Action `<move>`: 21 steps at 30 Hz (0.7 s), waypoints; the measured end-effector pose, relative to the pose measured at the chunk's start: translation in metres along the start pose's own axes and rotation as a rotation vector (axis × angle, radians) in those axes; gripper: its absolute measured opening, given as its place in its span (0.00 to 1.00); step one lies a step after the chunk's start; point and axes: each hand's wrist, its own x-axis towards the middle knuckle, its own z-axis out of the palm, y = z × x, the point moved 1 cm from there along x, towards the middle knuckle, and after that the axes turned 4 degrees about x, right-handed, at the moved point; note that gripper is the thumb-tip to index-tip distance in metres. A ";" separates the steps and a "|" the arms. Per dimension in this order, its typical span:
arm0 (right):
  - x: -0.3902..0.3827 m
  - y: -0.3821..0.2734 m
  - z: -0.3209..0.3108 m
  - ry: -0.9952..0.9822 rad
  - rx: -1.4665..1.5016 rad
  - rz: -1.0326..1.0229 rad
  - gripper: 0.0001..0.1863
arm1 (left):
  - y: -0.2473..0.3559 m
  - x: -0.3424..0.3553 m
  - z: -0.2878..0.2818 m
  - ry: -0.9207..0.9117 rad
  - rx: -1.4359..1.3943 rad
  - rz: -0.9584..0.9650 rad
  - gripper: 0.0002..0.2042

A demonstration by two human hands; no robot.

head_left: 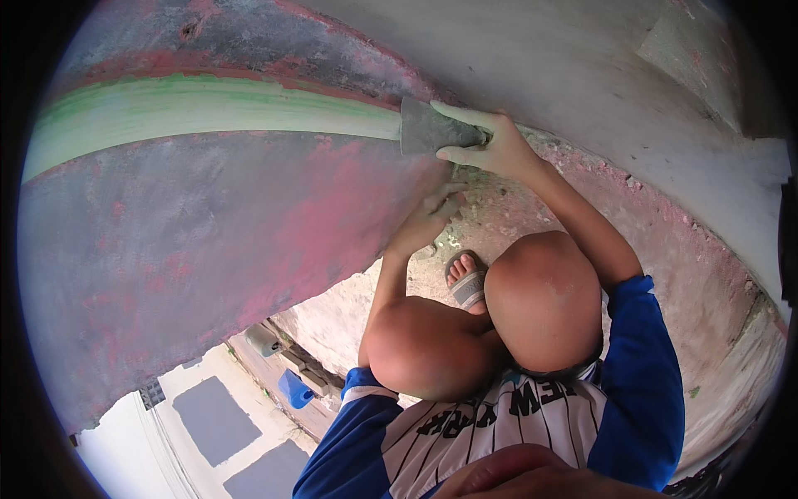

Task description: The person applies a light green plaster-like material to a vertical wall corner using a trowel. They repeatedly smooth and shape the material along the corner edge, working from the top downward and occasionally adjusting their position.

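Note:
A long green pipe or rounded strip with a chalky, streaked surface runs along the grey and pink wall. At its right end is a dark grey, wedge-shaped piece that looks like a bent sheet of sandpaper; its exact kind is unclear. My right hand pinches this piece from the right, its thumb and fingers on opposite edges. Below it, my left hand is beside the wall's end with fingers stretched apart. Nothing shows in that hand, though its fingertips are slightly blurred.
A plain grey wall curves close by on the right. Dusty ground with small rubble lies between the walls, under my sandalled foot. At the lower left are a blue container, several blocks and a pale building.

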 end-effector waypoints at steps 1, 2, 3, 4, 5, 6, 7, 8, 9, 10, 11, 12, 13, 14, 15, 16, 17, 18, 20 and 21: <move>0.002 -0.003 0.003 0.010 0.023 -0.033 0.38 | 0.005 -0.001 -0.002 0.012 -0.005 -0.001 0.20; 0.003 -0.007 0.007 0.019 0.046 -0.065 0.38 | 0.003 0.001 -0.004 0.026 -0.056 -0.019 0.20; 0.009 -0.020 0.012 0.023 0.079 -0.097 0.38 | -0.001 0.002 -0.004 0.049 -0.109 -0.046 0.19; 0.018 -0.034 0.013 0.009 0.044 -0.115 0.38 | -0.004 0.002 -0.005 0.068 -0.162 -0.070 0.19; 0.027 -0.048 0.013 -0.005 0.010 -0.133 0.38 | -0.006 0.000 -0.005 0.082 -0.152 -0.060 0.19; 0.032 -0.056 0.012 -0.013 -0.035 -0.150 0.38 | -0.006 0.000 -0.004 0.087 -0.143 -0.042 0.19; 0.030 -0.052 0.011 0.010 -0.054 -0.164 0.38 | -0.006 0.000 -0.003 0.092 -0.133 -0.025 0.19; 0.023 -0.043 0.010 0.032 -0.073 -0.178 0.38 | -0.009 0.000 -0.004 0.093 -0.156 0.006 0.19; 0.017 -0.033 0.010 0.052 -0.092 -0.193 0.38 | -0.016 0.000 -0.006 0.097 -0.181 0.038 0.19; 0.009 -0.019 0.008 0.082 -0.103 -0.213 0.38 | -0.016 0.003 -0.007 0.095 -0.204 0.079 0.19; 0.000 -0.001 0.008 0.115 -0.112 -0.231 0.38 | -0.013 0.004 -0.007 0.101 -0.252 0.070 0.18; 0.000 -0.001 0.009 0.117 -0.094 -0.208 0.38 | -0.009 0.002 -0.007 0.110 -0.302 0.055 0.17; 0.002 -0.011 0.013 0.116 -0.072 -0.185 0.38 | -0.005 0.001 -0.009 0.125 -0.349 0.040 0.17; 0.005 -0.024 0.017 0.087 -0.029 -0.122 0.38 | -0.001 0.000 -0.011 0.162 -0.324 0.074 0.16; 0.011 -0.042 0.022 0.062 0.015 -0.054 0.38 | 0.003 -0.001 -0.012 0.194 -0.298 0.101 0.15; 0.021 -0.051 0.025 0.086 0.027 -0.140 0.38 | 0.010 -0.003 -0.014 0.223 -0.271 0.127 0.15; 0.023 -0.053 0.022 0.095 0.023 -0.177 0.38 | 0.019 -0.005 -0.016 0.277 -0.280 0.214 0.15; 0.025 -0.056 0.021 0.095 0.018 -0.217 0.37 | 0.032 -0.009 -0.020 0.339 -0.293 0.304 0.16; 0.019 -0.044 0.022 0.123 -0.044 -0.275 0.37 | 0.040 -0.016 -0.028 0.411 -0.335 0.407 0.19; 0.007 -0.022 0.018 0.161 -0.125 -0.292 0.37 | 0.043 -0.013 -0.032 0.403 -0.373 0.433 0.21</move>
